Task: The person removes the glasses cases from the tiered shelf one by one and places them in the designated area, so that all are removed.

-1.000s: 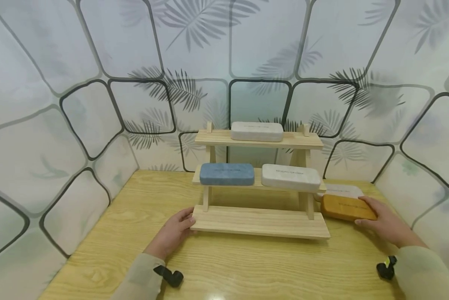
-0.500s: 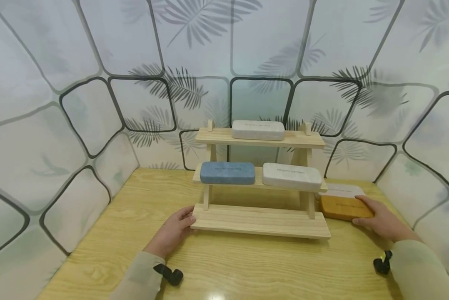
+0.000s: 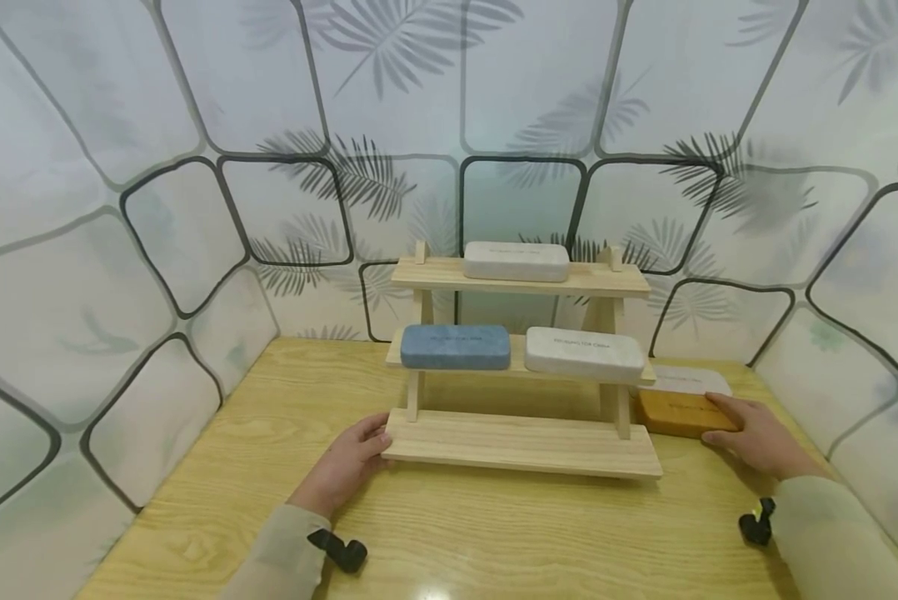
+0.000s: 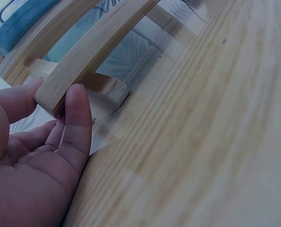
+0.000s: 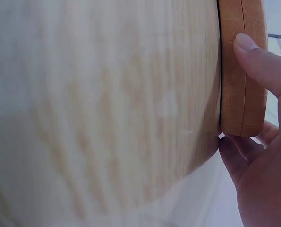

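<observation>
My left hand (image 3: 349, 467) pinches the left end of the bottom board of a three-tier wooden display stand (image 3: 520, 442); in the left wrist view the thumb lies on top of the board (image 4: 79, 61) and a finger beneath it. At the right, my right hand (image 3: 760, 435) holds the end of an orange glasses case (image 3: 677, 414), thumb on its near side. That case (image 5: 242, 94) lies flat against the table in the right wrist view. A white case (image 3: 689, 380) lies right behind it, partly hidden.
On the middle tier sit a blue case (image 3: 455, 347) and a white case (image 3: 584, 353). Another pale case (image 3: 516, 261) sits on the top tier. Patterned curtain walls (image 3: 389, 100) enclose the wooden table (image 3: 494, 533) at the back and sides.
My right hand has slid the orange case slightly left, bringing it closer to the stand's right end and in line with the white case. The left hand has stayed on the stand.
</observation>
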Available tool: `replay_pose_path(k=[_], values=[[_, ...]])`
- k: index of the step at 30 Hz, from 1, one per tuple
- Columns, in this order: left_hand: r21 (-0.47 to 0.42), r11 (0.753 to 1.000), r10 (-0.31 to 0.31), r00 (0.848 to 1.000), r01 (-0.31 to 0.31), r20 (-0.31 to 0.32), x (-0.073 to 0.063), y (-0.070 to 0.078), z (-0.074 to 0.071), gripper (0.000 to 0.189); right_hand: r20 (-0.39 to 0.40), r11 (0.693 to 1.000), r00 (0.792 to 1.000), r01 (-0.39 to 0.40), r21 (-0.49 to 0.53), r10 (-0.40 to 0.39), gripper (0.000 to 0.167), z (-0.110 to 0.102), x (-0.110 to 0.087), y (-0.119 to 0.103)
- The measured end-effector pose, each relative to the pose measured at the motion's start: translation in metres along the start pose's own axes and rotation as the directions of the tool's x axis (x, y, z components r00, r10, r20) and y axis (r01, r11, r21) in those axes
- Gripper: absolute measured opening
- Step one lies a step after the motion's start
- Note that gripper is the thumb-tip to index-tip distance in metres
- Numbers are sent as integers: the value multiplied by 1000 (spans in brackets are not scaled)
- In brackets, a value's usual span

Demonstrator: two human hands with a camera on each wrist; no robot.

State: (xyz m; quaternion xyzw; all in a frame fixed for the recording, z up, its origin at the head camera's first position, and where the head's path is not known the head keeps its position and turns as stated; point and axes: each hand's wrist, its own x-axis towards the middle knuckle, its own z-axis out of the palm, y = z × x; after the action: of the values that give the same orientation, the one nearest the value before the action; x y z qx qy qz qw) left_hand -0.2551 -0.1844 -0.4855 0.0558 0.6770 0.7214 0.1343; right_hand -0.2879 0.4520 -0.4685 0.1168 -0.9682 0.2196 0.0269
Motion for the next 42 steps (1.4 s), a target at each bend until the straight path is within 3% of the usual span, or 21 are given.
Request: replay_pose_path(k=[15, 22, 30, 42], values=[[0, 1000, -7, 1000, 7, 8, 0, 0, 0, 62, 31, 998, 997, -65, 7, 65, 88, -2, 0, -3], [-6, 1000, -10, 1000, 10, 2, 0, 0, 0, 62, 21, 996, 998, -61, 66, 60, 89, -6, 1, -8], [-12, 1000, -5, 1000, 5, 6, 1, -2, 0, 63, -19, 998, 999, -43, 56, 44, 83, -13, 1, -17], [-20, 1000, -9, 1000, 9, 13, 1, -2, -1, 64, -7, 994, 997, -78, 80, 79, 85, -26, -1, -32]])
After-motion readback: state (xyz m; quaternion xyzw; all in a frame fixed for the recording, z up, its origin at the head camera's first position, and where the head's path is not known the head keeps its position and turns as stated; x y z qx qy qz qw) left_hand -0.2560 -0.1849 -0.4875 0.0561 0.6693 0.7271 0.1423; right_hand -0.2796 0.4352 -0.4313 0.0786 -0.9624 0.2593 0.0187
